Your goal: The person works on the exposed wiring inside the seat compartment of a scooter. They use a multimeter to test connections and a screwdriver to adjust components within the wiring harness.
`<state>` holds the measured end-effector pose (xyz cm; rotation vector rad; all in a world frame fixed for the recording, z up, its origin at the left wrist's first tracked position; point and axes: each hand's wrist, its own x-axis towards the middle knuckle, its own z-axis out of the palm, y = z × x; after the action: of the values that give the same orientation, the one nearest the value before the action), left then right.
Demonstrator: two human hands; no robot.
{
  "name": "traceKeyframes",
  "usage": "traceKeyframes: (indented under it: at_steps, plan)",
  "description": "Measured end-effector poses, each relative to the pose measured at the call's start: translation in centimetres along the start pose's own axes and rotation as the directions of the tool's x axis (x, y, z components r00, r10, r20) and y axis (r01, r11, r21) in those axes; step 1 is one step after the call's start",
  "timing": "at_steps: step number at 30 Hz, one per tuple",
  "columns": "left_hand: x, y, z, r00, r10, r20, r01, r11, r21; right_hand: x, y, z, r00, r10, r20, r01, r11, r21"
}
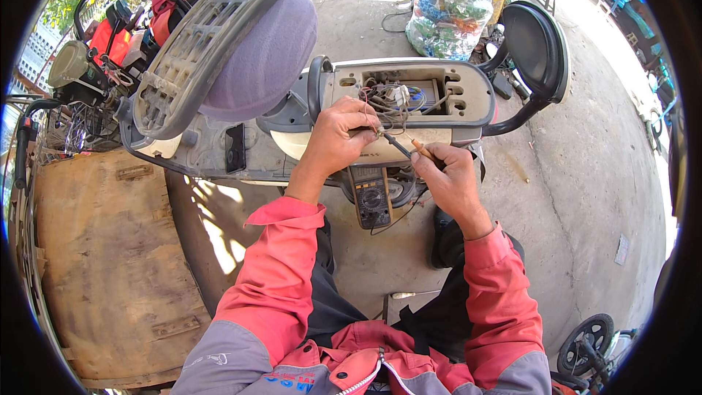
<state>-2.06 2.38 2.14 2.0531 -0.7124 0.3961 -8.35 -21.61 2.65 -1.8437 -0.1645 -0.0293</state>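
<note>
From afar I view a cream-and-grey plastic scooter (292,145); a boxy black multimeter (373,202); my left hand (340,132), pinching thin coloured wires (418,98); my right hand (450,179), gripping slim black-and-orange probes (398,147) between both hands, presumably light, stiff, best held by their handles.

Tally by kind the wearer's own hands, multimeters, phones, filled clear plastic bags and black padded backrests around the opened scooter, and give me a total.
Left hand and right hand: 2
Multimeter: 1
Phone: 1
Filled clear plastic bag: 1
Black padded backrest: 1
Total: 6
</note>
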Motion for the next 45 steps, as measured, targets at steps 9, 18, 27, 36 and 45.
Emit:
traceKeyframes:
  at_steps: [9,18,27,36,45]
  plan:
    - [-0.11,-0.26,0.11,1.000,0.006,-0.011,-0.006,1.000,-0.006,-0.02,0.13,0.06,1.000,0.002,0.006,-0.002,1.000,0.024]
    - [-0.11,-0.25,0.05,1.000,-0.002,-0.002,0.002,1.000,-0.012,-0.08,0.14,0.13,1.000,-0.002,0.007,0.002,0.999,0.037]
    - [-0.15,-0.22,0.12,1.000,0.000,-0.013,0.000,1.000,-0.019,-0.10,0.30,0.06,1.000,-0.011,0.014,0.011,0.999,0.032]
    - [-0.13,-0.35,0.12,1.000,0.015,-0.005,-0.015,1.000,-0.001,-0.13,0.30,0.08,1.000,-0.013,0.014,0.012,0.999,0.049]
    - [-0.18,-0.47,0.13,1.000,0.004,-0.007,-0.004,1.000,-0.006,-0.14,0.41,-0.09,0.999,-0.010,0.038,0.009,1.000,0.029]
